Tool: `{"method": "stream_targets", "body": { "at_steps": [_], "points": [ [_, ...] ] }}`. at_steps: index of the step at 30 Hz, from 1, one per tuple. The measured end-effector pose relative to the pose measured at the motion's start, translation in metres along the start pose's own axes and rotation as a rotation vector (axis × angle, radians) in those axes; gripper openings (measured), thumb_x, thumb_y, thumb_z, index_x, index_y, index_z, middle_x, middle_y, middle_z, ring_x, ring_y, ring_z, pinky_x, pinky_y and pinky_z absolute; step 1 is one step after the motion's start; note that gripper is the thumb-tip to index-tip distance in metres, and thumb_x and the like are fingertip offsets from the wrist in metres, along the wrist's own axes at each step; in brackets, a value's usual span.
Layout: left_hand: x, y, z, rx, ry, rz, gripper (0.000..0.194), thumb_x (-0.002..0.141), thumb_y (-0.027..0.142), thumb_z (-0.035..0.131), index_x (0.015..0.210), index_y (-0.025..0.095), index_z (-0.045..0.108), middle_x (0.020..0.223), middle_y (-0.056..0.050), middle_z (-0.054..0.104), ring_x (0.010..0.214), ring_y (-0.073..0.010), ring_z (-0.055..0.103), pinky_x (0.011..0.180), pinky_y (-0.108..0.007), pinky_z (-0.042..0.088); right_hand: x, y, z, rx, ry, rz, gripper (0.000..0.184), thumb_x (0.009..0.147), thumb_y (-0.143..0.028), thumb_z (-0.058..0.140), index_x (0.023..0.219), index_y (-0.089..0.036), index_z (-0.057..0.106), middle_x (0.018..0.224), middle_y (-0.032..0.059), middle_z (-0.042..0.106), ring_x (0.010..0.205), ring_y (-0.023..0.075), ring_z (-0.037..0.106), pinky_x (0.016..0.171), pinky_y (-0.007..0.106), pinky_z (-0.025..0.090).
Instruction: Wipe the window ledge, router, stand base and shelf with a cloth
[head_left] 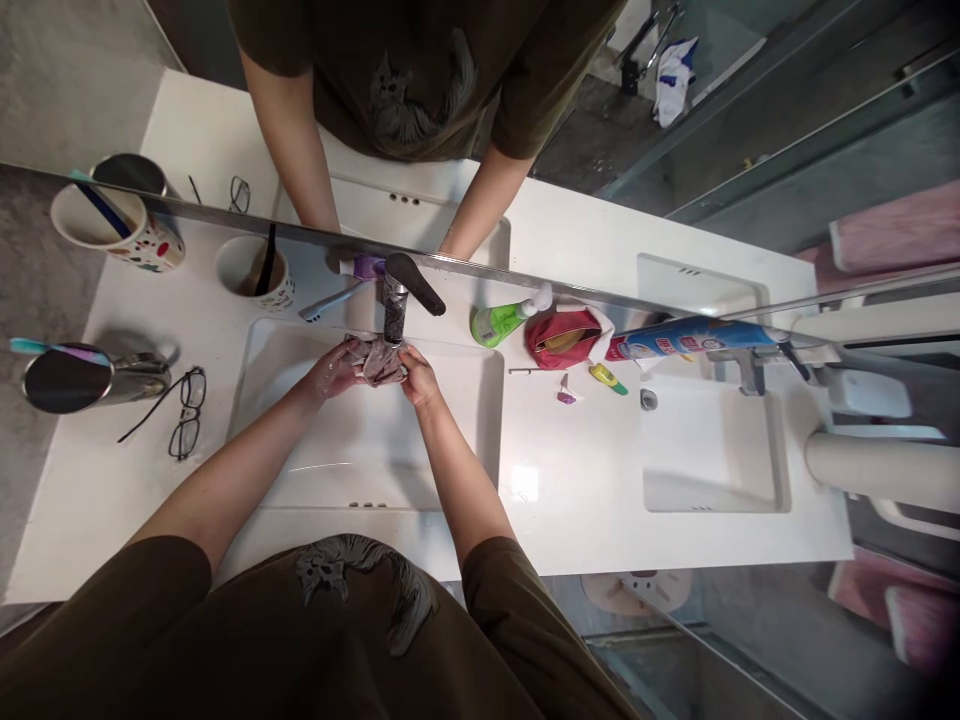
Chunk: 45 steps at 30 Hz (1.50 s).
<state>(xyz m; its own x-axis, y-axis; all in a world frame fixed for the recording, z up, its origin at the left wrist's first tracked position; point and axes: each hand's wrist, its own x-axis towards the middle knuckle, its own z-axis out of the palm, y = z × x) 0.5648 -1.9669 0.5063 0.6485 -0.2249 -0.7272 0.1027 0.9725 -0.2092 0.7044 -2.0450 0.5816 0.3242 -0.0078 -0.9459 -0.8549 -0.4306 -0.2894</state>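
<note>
Both my hands hold a wet, crumpled grey-brown cloth [381, 362] right under the faucet [395, 305], over the white sink [300, 470]. My left hand [334, 370] is closed on the cloth's left side, and its skin looks wet. On the right side, my right hand [418, 375] pinches the cloth's edge between thumb and fingers. The faucet's dark lever points to the right. Whether water is running is hard to make out, since the cloth sits close below the spout.
Left of the sink are eyeglasses [187, 412], a metal mug [71, 378] and patterned cups [259, 275]. A green bottle [496, 322], a red pouch [559, 338] and a blue tube-shaped package [682, 338] stand along the mirror. Further right is a second sink [709, 490].
</note>
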Motion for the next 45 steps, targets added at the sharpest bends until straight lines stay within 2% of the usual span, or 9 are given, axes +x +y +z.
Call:
{"method": "stream_targets", "body": {
  "at_steps": [7,12,16,20,24,27,31,36,45],
  "points": [
    [0.020,-0.019,0.030,-0.144,0.071,-0.072,0.042,0.074,0.055,0.077,0.092,0.019,0.066,0.088,-0.007,0.074,0.079,-0.0243,0.069,0.074,-0.039,0.054,-0.017,-0.003,-0.006,-0.214,-0.036,-0.115,0.023,0.074,-0.021,0.070,0.094,-0.023,0.059,0.090,-0.0027,0.069,0.083,0.0129,0.063,0.073,0.023,0.053],
    [0.034,-0.026,0.043,-0.167,0.106,0.142,0.035,0.079,0.052,0.073,0.084,0.020,0.062,0.081,-0.002,0.071,0.079,-0.0191,0.068,0.073,-0.032,0.053,-0.027,0.005,-0.009,-0.423,0.104,-0.279,0.037,0.069,-0.039,0.076,0.099,-0.025,0.059,0.104,0.0002,0.066,0.092,0.0143,0.060,0.077,0.025,0.054],
    [0.030,-0.028,0.042,-0.126,0.159,0.221,0.020,0.080,0.036,0.072,0.088,0.020,0.062,0.083,0.000,0.070,0.084,-0.0171,0.068,0.078,-0.029,0.053,-0.020,0.019,-0.009,-0.309,0.058,-0.168,0.058,0.059,-0.032,0.083,0.107,-0.028,0.052,0.090,-0.0054,0.065,0.080,0.0112,0.059,0.071,0.022,0.052],
    [0.018,-0.025,0.027,-0.166,0.224,0.338,0.017,0.079,0.027,0.066,0.096,0.023,0.064,0.094,0.001,0.072,0.097,-0.0181,0.067,0.085,-0.031,0.053,-0.007,0.020,-0.013,-0.243,0.063,0.020,0.040,0.063,-0.031,0.081,0.090,-0.023,0.052,0.072,-0.0062,0.060,0.064,0.0096,0.054,0.058,0.020,0.046],
    [0.011,-0.022,0.006,-0.248,0.267,0.405,0.009,0.078,0.032,0.065,0.077,0.023,0.063,0.084,0.002,0.071,0.094,-0.0165,0.066,0.088,-0.030,0.053,0.001,0.021,-0.008,-0.237,-0.038,0.127,0.030,0.077,-0.043,0.070,0.085,-0.023,0.049,0.072,-0.0054,0.061,0.061,0.0103,0.054,0.056,0.022,0.047],
    [0.013,-0.025,-0.001,-0.261,0.282,0.304,0.029,0.083,0.044,0.062,0.066,0.021,0.059,0.073,-0.002,0.068,0.085,-0.0193,0.067,0.080,-0.033,0.055,0.002,0.029,0.007,-0.368,0.083,-0.051,0.020,0.089,-0.044,0.058,0.091,-0.026,0.048,0.074,-0.0064,0.059,0.063,0.0104,0.054,0.058,0.020,0.048],
    [0.027,-0.035,0.016,-0.273,0.221,0.032,0.022,0.086,0.037,0.062,0.075,0.018,0.066,0.078,-0.004,0.071,0.087,-0.0210,0.069,0.078,-0.034,0.056,-0.002,0.043,0.031,-0.940,0.237,-0.338,0.024,0.097,-0.041,0.046,0.084,-0.023,0.057,0.082,0.0005,0.065,0.081,0.0148,0.061,0.074,0.024,0.049],
    [0.049,-0.040,0.043,-0.302,0.127,-0.079,0.017,0.083,0.029,0.060,0.081,0.015,0.068,0.081,-0.006,0.072,0.086,-0.0197,0.070,0.081,-0.032,0.056,0.001,0.034,0.039,-1.481,0.328,-0.312,0.032,0.099,-0.034,0.043,0.082,-0.018,0.066,0.090,0.0077,0.072,0.084,0.0196,0.066,0.078,0.028,0.046],
    [0.042,-0.027,0.044,-0.211,0.136,-0.119,0.017,0.085,0.026,0.060,0.073,0.014,0.064,0.065,-0.004,0.067,0.063,-0.0158,0.066,0.061,-0.025,0.053,-0.001,0.006,0.017,-1.052,0.356,-0.367,0.040,0.100,-0.030,0.024,0.102,-0.019,0.063,0.101,0.0059,0.070,0.096,0.0163,0.065,0.086,0.027,0.051]
  ]
}}
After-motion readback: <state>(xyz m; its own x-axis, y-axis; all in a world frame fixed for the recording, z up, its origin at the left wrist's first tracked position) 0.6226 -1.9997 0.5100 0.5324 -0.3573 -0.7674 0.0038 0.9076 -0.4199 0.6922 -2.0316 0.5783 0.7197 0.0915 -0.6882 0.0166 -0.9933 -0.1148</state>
